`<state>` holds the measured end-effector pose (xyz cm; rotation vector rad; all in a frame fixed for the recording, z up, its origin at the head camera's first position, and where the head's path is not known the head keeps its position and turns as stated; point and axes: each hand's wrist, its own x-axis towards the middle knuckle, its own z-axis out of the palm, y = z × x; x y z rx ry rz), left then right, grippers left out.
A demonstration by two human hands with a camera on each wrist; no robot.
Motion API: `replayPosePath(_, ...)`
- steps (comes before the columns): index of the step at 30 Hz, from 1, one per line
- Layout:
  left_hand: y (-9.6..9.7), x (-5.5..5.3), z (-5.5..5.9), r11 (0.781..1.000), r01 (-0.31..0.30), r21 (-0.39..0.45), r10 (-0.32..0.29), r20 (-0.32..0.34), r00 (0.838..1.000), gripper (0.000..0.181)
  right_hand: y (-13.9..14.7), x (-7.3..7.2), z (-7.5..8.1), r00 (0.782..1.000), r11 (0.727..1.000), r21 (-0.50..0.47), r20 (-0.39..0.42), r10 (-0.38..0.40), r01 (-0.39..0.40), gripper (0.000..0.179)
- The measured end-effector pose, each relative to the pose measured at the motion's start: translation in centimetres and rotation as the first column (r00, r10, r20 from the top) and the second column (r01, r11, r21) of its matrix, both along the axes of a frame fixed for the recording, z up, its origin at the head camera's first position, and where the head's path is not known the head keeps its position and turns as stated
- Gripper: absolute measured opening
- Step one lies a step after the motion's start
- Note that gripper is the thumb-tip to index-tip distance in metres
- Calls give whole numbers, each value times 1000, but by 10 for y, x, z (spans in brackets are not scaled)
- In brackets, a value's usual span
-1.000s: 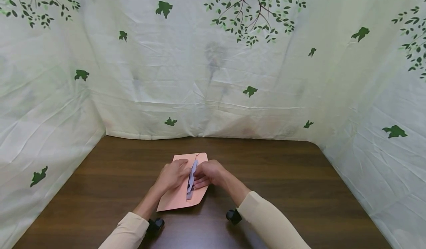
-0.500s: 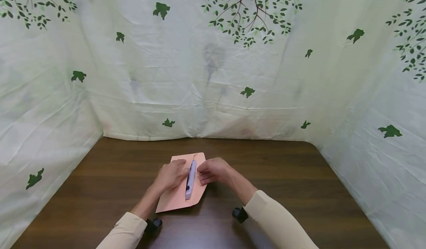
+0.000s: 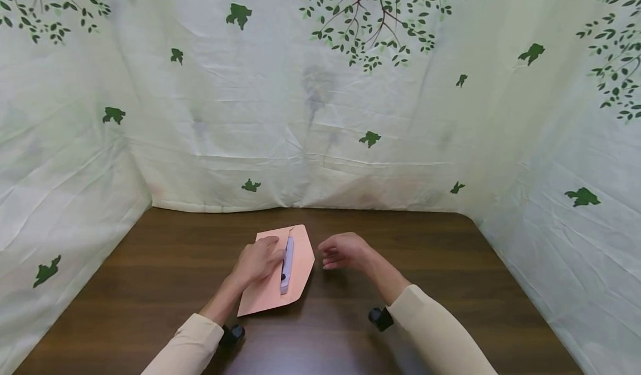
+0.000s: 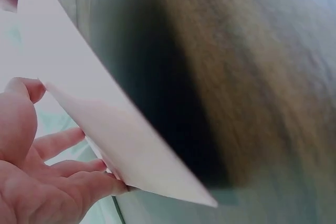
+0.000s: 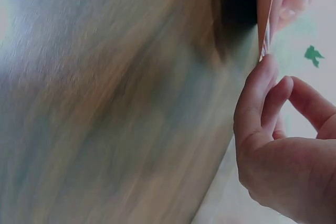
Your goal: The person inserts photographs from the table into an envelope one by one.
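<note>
A pink envelope (image 3: 264, 297), its pointed flap spread toward the right, is tilted over the table in the head view. A pale lilac strip (image 3: 287, 269) with a dark spot near its lower end shows in the long opening. My left hand (image 3: 256, 261) grips the envelope, its thumb at the opening and its fingers across the front panel. In the left wrist view its fingertips (image 4: 118, 184) meet the paper's edge. My right hand (image 3: 345, 251) hovers just right of the flap with loosely bent fingers and nothing in them; the right wrist view shows its fingertips (image 5: 269, 66) beside the envelope's edge.
The brown wooden table (image 3: 425, 264) extends around the envelope on all sides. A white cloth (image 3: 320, 113) printed with green leaves and branches hangs behind and along both sides. Each wrist carries a small black camera, seen below the left wrist (image 3: 232, 335) and right wrist (image 3: 379, 318).
The right hand has let go of the flap and moved right, away from the envelope. The flap now lies spread out in full view. The left hand has kept its hold, with the envelope shifting slightly.
</note>
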<state>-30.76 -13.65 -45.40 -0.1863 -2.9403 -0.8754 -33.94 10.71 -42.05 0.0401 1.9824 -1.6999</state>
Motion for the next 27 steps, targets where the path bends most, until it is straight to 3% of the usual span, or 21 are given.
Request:
replayPosePath(8, 3, -5, -2, 999, 23, -25, -24, -47, 999, 50, 19, -3, -2, 998, 998, -13, 13, -54, 54, 36)
replayPosePath(14, 4, -8, -2, 999, 9, -42, -11, -32, 999, 50, 33, 0, -6, 994, 994, 11, 8, -107, 107, 32)
replayPosePath(21, 6, -6, -4, 997, -1, -80, 0, -17, 1000, 50, 48, 4, -12, 994, 993, 42, -5, -113, 113, 31)
replayPosePath(27, 5, -2, -4, 999, -22, -32, 22, 5, 1000, 52, 65, 8, -21, 992, 990, 65, -14, -128, 128, 28)
